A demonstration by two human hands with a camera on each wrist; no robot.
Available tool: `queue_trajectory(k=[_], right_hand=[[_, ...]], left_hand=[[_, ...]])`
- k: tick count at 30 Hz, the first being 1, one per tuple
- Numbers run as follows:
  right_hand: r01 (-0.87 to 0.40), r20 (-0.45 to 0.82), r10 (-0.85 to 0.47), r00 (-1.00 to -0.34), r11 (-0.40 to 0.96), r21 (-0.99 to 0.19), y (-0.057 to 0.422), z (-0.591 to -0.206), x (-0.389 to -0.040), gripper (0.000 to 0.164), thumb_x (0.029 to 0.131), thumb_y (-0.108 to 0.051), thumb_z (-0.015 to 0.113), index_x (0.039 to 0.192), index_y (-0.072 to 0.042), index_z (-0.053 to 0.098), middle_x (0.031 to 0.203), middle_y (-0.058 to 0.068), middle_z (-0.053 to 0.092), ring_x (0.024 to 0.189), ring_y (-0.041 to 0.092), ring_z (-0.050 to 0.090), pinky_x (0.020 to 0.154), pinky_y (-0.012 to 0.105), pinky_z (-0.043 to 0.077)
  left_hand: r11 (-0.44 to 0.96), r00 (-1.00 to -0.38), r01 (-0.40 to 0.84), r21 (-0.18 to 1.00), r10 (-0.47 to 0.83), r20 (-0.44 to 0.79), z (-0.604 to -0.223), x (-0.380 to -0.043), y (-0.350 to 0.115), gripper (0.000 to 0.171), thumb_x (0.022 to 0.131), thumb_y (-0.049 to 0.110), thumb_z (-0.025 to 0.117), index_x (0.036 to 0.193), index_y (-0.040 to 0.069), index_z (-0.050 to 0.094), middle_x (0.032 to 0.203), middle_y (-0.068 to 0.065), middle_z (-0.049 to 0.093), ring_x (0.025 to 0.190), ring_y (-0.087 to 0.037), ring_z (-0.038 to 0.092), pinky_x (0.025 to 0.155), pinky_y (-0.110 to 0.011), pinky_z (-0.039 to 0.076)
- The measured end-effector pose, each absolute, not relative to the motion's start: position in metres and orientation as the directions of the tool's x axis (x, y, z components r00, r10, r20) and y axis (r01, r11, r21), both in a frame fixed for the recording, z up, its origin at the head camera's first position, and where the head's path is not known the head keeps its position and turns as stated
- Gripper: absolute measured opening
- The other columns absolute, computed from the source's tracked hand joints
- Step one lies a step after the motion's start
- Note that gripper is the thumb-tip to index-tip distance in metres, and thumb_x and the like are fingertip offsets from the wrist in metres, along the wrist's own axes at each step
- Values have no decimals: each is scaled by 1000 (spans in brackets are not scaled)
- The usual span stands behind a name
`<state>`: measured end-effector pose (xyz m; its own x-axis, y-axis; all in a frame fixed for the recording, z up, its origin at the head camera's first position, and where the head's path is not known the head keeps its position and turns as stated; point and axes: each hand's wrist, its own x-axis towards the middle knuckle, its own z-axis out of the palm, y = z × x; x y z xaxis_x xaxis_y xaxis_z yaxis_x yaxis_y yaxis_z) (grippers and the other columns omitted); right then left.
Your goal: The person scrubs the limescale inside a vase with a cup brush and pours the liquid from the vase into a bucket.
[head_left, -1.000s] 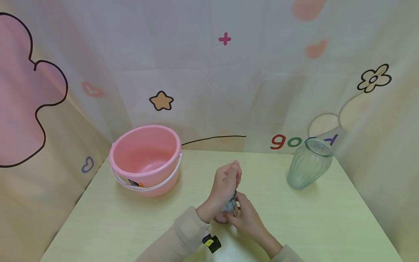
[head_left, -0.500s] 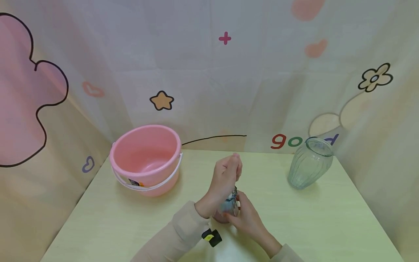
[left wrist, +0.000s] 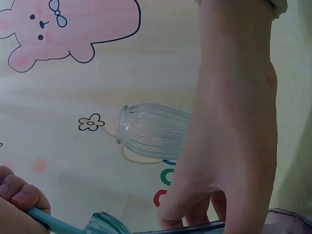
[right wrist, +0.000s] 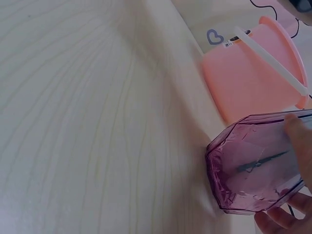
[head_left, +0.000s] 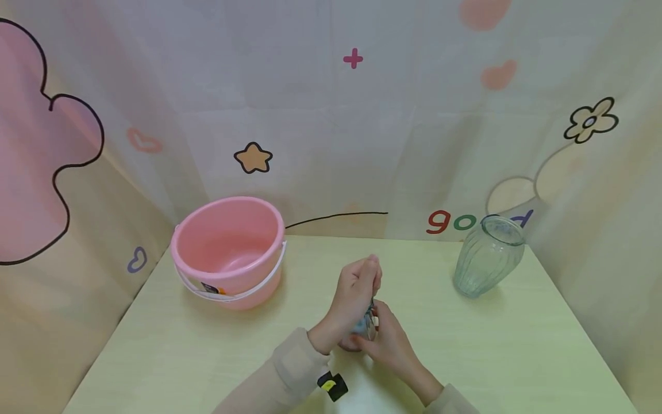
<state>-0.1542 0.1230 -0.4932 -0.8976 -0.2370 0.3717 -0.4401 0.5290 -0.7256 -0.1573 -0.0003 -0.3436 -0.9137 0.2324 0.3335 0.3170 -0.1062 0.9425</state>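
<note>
A faceted glass vase, purple at the base and teal at its fluted neck, stands at the front middle of the table. Low on its right side my right hand grips it, fingers and thumb around the glass. Over the mouth, my left hand is in a fist. The left wrist view shows that fist curled round a thin teal stick leading down into the neck. Through the glass, a dark thin shape shows inside. My left forearm hides part of the vase in the head view.
A pink bucket with a white handle stands at the back left of the table. At the back right is a clear ribbed glass vase. A printed curtain hangs behind the table.
My left fist rose slightly above the vase half a second ago and is now lower again, near its height of a second ago. My right hand keeps its hold on the vase.
</note>
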Motion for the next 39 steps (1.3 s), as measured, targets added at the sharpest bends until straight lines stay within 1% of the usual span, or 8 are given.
queue_trajectory(k=[6,10,12,20,26,29,32,39], right_hand=[[-427,366,-223,-904,538,-727,121,-492,-153,70,65,-18,78,122,-4,42,112,10,54,98,23,52,75,41,48],[-426,369,-218,-904,548,-720,121,-493,-153,71,65,-19,78,123,-3,41,111,10,54,97,22,51,72,39,48],[-431,378,-213,-901,555,-712,120,-494,-153,71,64,-19,79,122,-3,41,110,10,54,97,22,51,72,39,48],[-432,394,-197,-898,575,-696,118,-494,-152,70,64,-21,79,121,-3,42,110,10,55,96,23,52,76,42,47],[-426,396,-187,-899,583,-692,117,-494,-151,71,64,-22,79,121,-2,42,109,12,55,94,25,53,75,42,47],[-420,396,-179,-901,595,-685,116,-494,-151,71,63,-24,79,120,-1,42,107,12,55,93,25,53,75,42,47],[-407,387,-173,-906,605,-684,116,-493,-151,72,64,-27,79,120,-1,42,108,12,55,93,25,54,76,42,48],[-311,287,-143,-947,623,-718,113,-489,-150,78,64,-35,80,123,-5,40,112,10,53,99,24,52,81,41,47]], left_hand=[[-102,-908,355,929,198,369,-346,-155,-1,38,96,14,35,60,2,38,52,1,33,46,-14,29,45,-23,23],[-107,-901,386,916,169,399,-354,-160,2,32,91,9,37,60,5,38,52,-1,33,47,-15,28,47,-24,23],[-121,-899,393,911,157,409,-355,-161,3,32,91,9,38,60,6,38,52,-1,32,47,-15,28,47,-24,23],[-101,-912,380,919,125,391,-347,-158,4,35,95,14,39,63,0,39,53,2,33,49,-12,30,48,-23,25],[-135,-915,359,923,144,377,-345,-157,2,29,92,8,37,64,1,40,53,1,31,49,-14,29,49,-24,25],[-161,-908,372,914,143,395,-343,-157,-1,27,92,6,36,66,0,40,54,0,31,50,-15,29,50,-25,26],[-177,-891,407,896,139,432,-339,-158,-3,29,94,7,36,66,0,40,55,-2,31,50,-16,30,50,-25,26],[-180,-868,451,874,139,476,-331,-161,-4,35,98,16,37,66,1,40,54,0,31,49,-15,28,49,-24,24]])
